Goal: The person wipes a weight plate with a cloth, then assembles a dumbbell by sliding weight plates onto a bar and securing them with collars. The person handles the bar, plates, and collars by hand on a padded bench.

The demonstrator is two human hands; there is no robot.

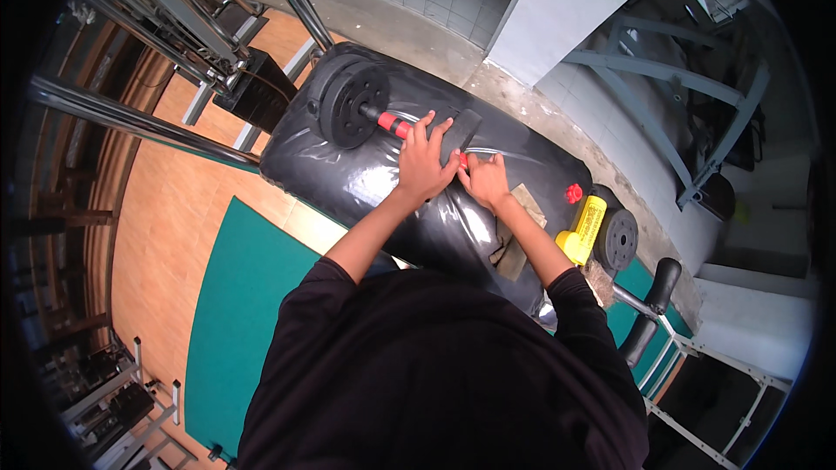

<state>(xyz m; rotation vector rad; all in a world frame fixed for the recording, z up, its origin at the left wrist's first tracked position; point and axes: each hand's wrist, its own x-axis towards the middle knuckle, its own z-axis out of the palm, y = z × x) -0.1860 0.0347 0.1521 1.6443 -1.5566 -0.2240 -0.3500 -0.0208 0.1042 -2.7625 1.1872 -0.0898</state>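
A dumbbell with a red and black grip (394,124) lies across a black padded bench (348,178). Round black weight plates (353,104) are on its left end. At its right end is a dark grey, plate-like piece (461,132), seen nearly edge-on. My left hand (424,164) is closed over the bar beside this piece, fingers lying against it. Close by, my right hand (486,179) pinches a small red nut (463,159) at the bar's end; my fingers partly cover it.
Right of my hands lie a brown cloth (527,203), a red star-shaped nut (573,193), a yellow bottle-like container (585,228) and a black weight plate (618,239). Gym machine posts (148,126) stand left; a green mat (239,322) covers part of the floor. A white pillar (575,13) rises beyond.
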